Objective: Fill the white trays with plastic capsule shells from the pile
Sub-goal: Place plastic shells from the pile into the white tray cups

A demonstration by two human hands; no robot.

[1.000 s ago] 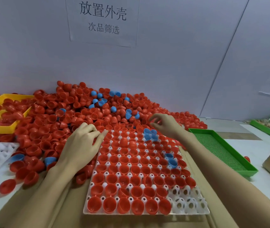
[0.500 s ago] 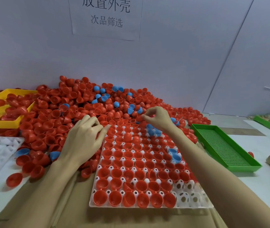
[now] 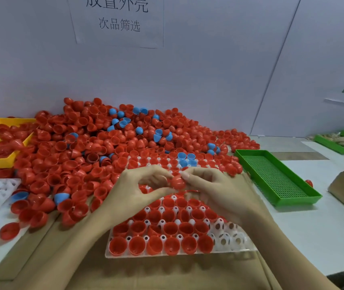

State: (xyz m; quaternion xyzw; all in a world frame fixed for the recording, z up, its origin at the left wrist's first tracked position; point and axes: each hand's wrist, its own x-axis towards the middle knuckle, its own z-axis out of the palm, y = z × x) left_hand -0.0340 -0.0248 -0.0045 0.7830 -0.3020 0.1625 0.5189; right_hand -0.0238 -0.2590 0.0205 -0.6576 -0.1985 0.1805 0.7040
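Shell (image 3: 177,182), red, sits pinched between both hands over the middle of the white tray (image 3: 232,240); left hand (image 3: 137,191) and right hand (image 3: 217,191) each curl fingertips onto it. Most pockets already hold red shells, a few blue ones at 12 o'clock, and only a handful at 5 o'clock look unfilled. Pile (image 3: 95,147) spreads from 9 to 12 o'clock. Green tray (image 3: 250,164) lies at 3 o'clock on the surface (image 3: 305,233).

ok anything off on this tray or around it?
Yes: blue shells sit among red at the white tray's far end, a red shell lies stray beside the green tray, and the pile spills into the yellow tray.
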